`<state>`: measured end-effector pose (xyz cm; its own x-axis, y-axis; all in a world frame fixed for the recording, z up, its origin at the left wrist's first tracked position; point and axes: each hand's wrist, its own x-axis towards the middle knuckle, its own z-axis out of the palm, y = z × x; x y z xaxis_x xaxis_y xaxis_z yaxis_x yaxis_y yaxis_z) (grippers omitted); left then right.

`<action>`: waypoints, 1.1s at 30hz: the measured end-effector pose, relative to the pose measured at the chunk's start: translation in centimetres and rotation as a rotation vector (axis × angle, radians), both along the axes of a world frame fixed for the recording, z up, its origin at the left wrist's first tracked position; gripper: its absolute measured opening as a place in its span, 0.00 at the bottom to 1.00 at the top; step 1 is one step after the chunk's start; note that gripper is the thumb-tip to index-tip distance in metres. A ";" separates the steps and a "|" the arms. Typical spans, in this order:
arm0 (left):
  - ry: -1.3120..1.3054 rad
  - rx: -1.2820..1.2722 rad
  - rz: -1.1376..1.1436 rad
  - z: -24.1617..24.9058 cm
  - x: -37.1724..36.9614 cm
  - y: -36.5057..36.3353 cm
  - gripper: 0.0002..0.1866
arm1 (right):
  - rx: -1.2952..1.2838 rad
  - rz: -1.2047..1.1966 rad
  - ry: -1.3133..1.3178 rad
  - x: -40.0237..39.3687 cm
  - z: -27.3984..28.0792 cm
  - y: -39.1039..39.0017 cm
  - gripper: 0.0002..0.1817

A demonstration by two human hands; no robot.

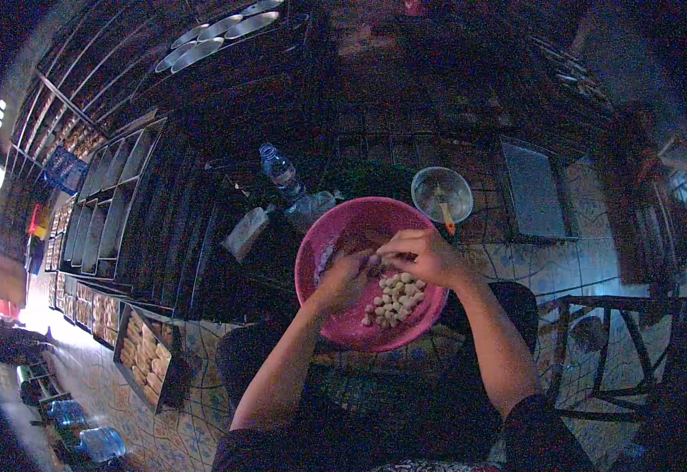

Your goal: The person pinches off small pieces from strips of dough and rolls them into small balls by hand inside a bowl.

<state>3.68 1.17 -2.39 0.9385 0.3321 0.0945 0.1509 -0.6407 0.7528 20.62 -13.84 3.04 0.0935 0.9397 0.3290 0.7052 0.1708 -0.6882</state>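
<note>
A pink basin (430, 315) sits between my knees, with a pile of small pale dough-like balls (397, 300) in its lower right part. Over the basin my two hands meet at a small purplish lump (373, 260). My left hand (342, 282) has its fingers closed around the lump's left side, partly smeared by motion. From the right, my right hand (428, 256) pinches at it with bent fingers. Something pale purple (324, 259) shows along the basin's left inner wall, partly behind my left hand.
A clear bowl (442, 189) with an orange-handled tool (447, 217) stands behind the basin. A plastic bottle (280, 169) and plastic bags (310, 208) are at its left. Left are metal racks (107, 204) and a tray of buns (145, 355); right, a dark metal frame (603, 354).
</note>
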 end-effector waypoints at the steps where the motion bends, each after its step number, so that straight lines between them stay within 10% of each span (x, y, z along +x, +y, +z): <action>1: 0.000 0.001 -0.001 0.4 0.1 0.0 0.16 | -0.045 -0.051 0.015 0.0 -0.1 -0.1 0.14; 3: 0.171 -0.666 0.019 1.3 0.3 0.0 0.16 | -0.089 -0.106 0.031 0.2 -0.2 -0.3 0.14; 12: -0.085 -0.068 -0.121 -2.1 0.5 1.4 0.18 | -0.075 -0.273 0.128 0.6 -1.4 -0.1 0.12; 18: 0.286 -0.443 -0.087 3.6 0.5 0.6 0.20 | -0.087 -0.219 0.241 1.2 -0.8 0.0 0.11; 21: 0.067 -0.537 -0.020 2.8 0.5 0.2 0.22 | -0.132 -0.151 0.280 1.4 -1.5 0.0 0.12; 33: 0.263 -0.311 -0.034 1.3 0.4 1.3 0.26 | -0.273 -0.181 0.178 0.2 -3.4 1.0 0.14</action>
<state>4.12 2.43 -1.07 0.9283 0.2749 -0.2506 0.3469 -0.3966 0.8499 20.87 -12.81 -0.39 0.2991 0.9537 0.0318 0.5723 -0.1526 -0.8057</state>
